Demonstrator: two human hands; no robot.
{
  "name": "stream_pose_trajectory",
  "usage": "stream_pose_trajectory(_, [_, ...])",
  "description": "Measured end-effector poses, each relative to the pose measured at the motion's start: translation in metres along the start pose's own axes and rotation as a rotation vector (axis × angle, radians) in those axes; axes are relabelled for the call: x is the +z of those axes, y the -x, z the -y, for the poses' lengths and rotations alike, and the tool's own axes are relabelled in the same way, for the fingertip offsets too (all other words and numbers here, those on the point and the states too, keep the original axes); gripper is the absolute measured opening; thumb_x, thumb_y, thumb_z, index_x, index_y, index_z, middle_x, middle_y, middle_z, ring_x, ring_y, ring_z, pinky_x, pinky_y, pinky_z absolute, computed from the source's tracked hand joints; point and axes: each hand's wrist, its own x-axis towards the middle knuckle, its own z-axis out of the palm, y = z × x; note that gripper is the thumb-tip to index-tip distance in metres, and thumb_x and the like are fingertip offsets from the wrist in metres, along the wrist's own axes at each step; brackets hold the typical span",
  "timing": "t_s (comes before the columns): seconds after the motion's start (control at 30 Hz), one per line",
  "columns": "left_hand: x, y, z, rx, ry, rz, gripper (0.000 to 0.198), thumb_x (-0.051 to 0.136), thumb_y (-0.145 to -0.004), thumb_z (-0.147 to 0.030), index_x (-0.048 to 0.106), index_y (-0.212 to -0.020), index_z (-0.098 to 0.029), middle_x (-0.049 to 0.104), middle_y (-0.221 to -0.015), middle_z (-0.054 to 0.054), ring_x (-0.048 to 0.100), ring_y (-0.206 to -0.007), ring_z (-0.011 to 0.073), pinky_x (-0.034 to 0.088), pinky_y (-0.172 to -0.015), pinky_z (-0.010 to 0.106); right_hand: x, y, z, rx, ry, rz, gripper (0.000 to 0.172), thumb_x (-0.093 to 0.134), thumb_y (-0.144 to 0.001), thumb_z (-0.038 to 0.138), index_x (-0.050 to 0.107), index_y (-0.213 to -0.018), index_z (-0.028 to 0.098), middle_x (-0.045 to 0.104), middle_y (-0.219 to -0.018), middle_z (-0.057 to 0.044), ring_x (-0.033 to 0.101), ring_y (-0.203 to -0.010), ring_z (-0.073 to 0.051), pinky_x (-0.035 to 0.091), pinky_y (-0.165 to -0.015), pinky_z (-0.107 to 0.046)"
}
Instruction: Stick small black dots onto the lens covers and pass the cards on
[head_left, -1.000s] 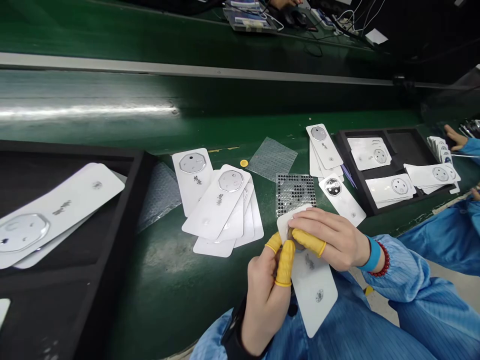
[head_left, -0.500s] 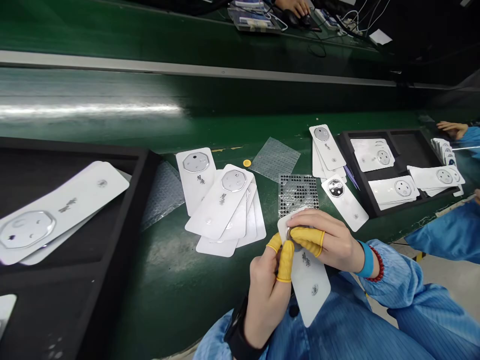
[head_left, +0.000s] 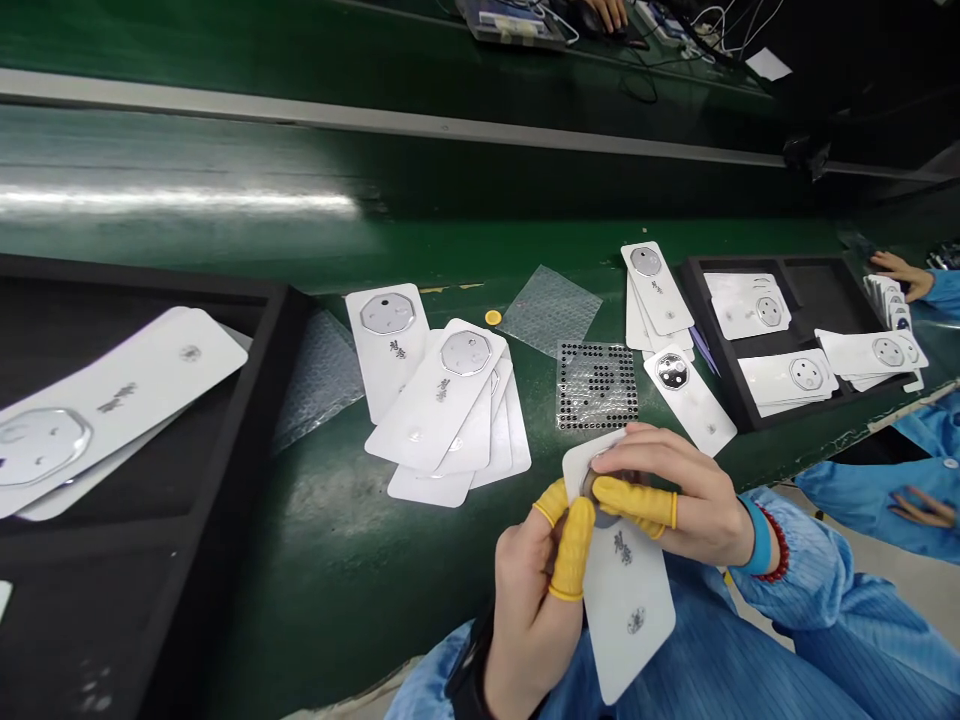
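The white panel (head_left: 628, 595) sits at the table (head_left: 337, 560) edge, clamped between the left hand's (head_left: 534, 580) thumb and finger; the right hand's (head_left: 686, 492) fingers bend over its round grey patch (head_left: 588, 486), whether pinching I cannot tell. It looks light, stiff, smooth, probably slippery and easily scratched; its edges seem the best hold. Two black trays (head_left: 244, 440) (head_left: 821, 287), one dotted sheet (head_left: 598, 386) and one yellow disc (head_left: 493, 317) show; overlapping panels (head_left: 435, 425) defy exact counting.
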Motion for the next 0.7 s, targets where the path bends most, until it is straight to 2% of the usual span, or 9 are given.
stream_pose_trajectory(0.13, [-0.002, 0.006, 0.001, -0.111, 0.045, -0.108, 0.010, 0.068, -0.081, -0.026, 0.075, -0.084, -0.019, 0.064, -0.058, 0.000, 0.055, -0.048, 0.0125, 0.048, -0.046, 0.020, -0.004, 0.003, 0.000, -0.023, 0.000, 0.060, 0.022, 0.046, -0.099, 0.018, 0.065, -0.108, 0.010, 0.065, -0.120, -0.019, 0.061, -0.113, -0.024, 0.055, -0.097, -0.049])
stream_pose_trajectory(0.23, [-0.003, 0.009, 0.000, -0.140, 0.070, -0.134, 0.011, 0.072, -0.079, -0.027, 0.077, -0.084, -0.019, 0.064, -0.057, 0.000, 0.054, -0.047, 0.0123, 0.047, -0.044, 0.019, -0.002, 0.007, 0.002, -0.035, 0.038, 0.041, 0.027, 0.044, -0.100, 0.021, 0.066, -0.109, 0.009, 0.066, -0.119, -0.019, 0.060, -0.116, -0.024, 0.053, -0.099, -0.050])
stream_pose_trajectory(0.4, [-0.001, 0.006, -0.009, -0.082, 0.124, -0.073, 0.014, 0.066, -0.086, -0.028, 0.078, -0.083, -0.023, 0.054, -0.051, -0.003, 0.043, -0.042, 0.0088, 0.039, -0.037, 0.016, -0.003, 0.010, 0.007, -0.140, 0.274, 0.045, 0.024, 0.047, -0.097, 0.015, 0.069, -0.104, 0.008, 0.069, -0.116, -0.019, 0.059, -0.123, -0.026, 0.052, -0.103, -0.047])
stream_pose_trajectory(0.53, [0.000, 0.003, -0.015, -0.073, 0.118, -0.008, 0.016, 0.062, -0.090, -0.028, 0.077, -0.090, -0.024, 0.049, -0.049, -0.005, 0.036, -0.040, 0.0081, 0.035, -0.036, 0.016, -0.004, 0.011, 0.009, -0.155, 0.338, 0.027, 0.027, 0.045, -0.097, 0.015, 0.069, -0.107, 0.006, 0.070, -0.113, -0.020, 0.060, -0.123, -0.027, 0.056, -0.099, -0.044])
stream_pose_trajectory(0.7, [-0.001, 0.002, -0.012, -0.068, 0.069, -0.055, 0.020, 0.064, -0.088, -0.030, 0.075, -0.075, -0.020, 0.051, -0.049, -0.003, 0.039, -0.041, 0.0097, 0.036, -0.038, 0.019, -0.001, 0.012, 0.014, -0.136, 0.394, 0.043, 0.023, 0.049, -0.096, 0.015, 0.070, -0.105, 0.009, 0.070, -0.118, -0.020, 0.059, -0.124, -0.027, 0.055, -0.100, -0.047])
